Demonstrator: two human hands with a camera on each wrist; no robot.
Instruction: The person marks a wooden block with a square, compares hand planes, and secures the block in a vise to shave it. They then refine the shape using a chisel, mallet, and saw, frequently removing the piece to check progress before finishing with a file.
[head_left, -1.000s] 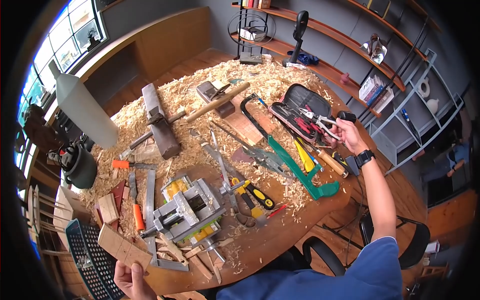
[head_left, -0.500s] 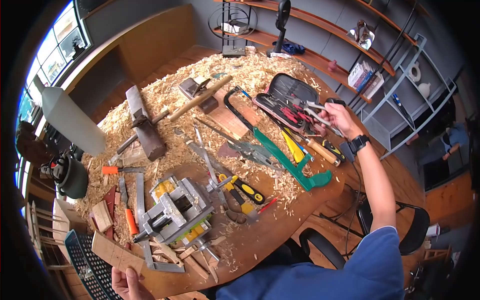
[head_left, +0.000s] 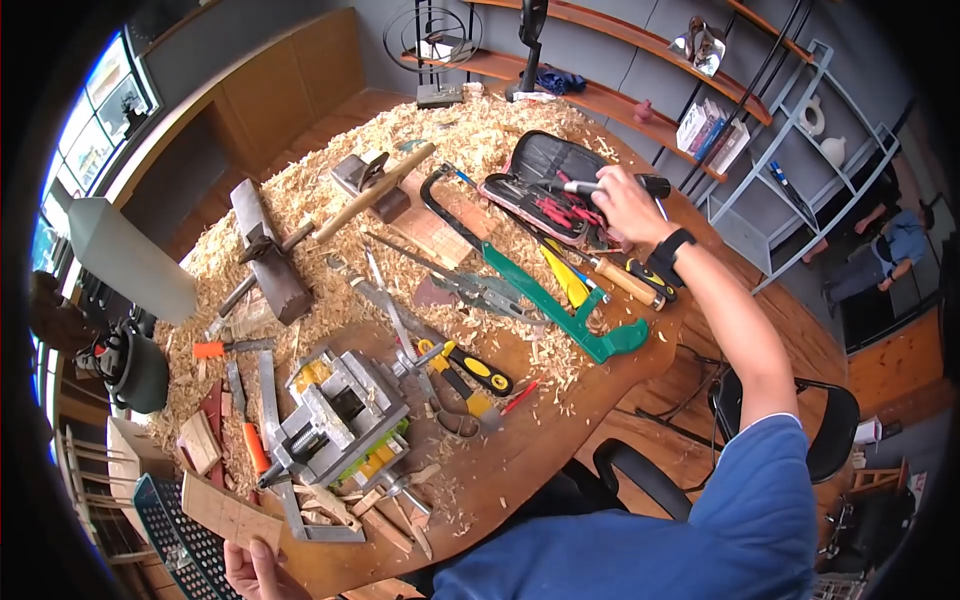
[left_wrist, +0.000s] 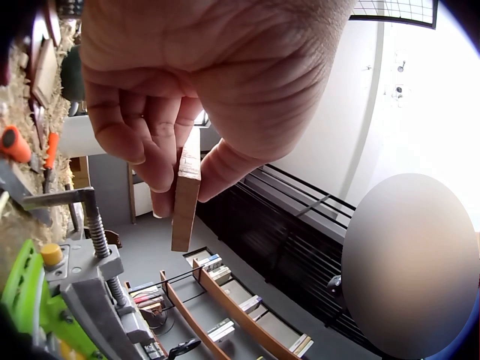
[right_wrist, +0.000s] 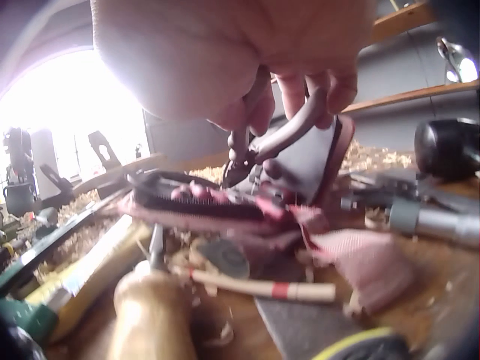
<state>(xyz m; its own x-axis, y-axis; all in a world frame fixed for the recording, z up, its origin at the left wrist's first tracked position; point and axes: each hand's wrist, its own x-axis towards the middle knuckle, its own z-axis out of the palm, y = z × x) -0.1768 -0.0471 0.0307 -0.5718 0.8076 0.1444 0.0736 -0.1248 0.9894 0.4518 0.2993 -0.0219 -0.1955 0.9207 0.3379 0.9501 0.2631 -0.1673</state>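
My left hand (head_left: 262,572) pinches a thin wooden board (head_left: 232,510) between thumb and fingers at the table's near left edge; the left wrist view shows this board (left_wrist: 187,195) edge-on. Out over the open zip case (head_left: 548,190) at the far right, my right hand (head_left: 636,212) grips a pair of pliers. In the right wrist view the fingers curl round the grey handles of the pliers (right_wrist: 289,135), whose jaws point down at the case (right_wrist: 202,214). Red-handled tools (head_left: 568,212) lie inside the case.
A metal vise (head_left: 345,415) stands near the table's front edge. A green hacksaw (head_left: 540,290), a wooden-handled chisel (head_left: 625,278) and wood shavings (head_left: 450,130) lie around. A tall pale bottle (head_left: 130,260) stands at the left.
My right hand has moved left over the case with the pliers, and the pliers have turned in it. My left hand still pinches the board. The head view has shifted.
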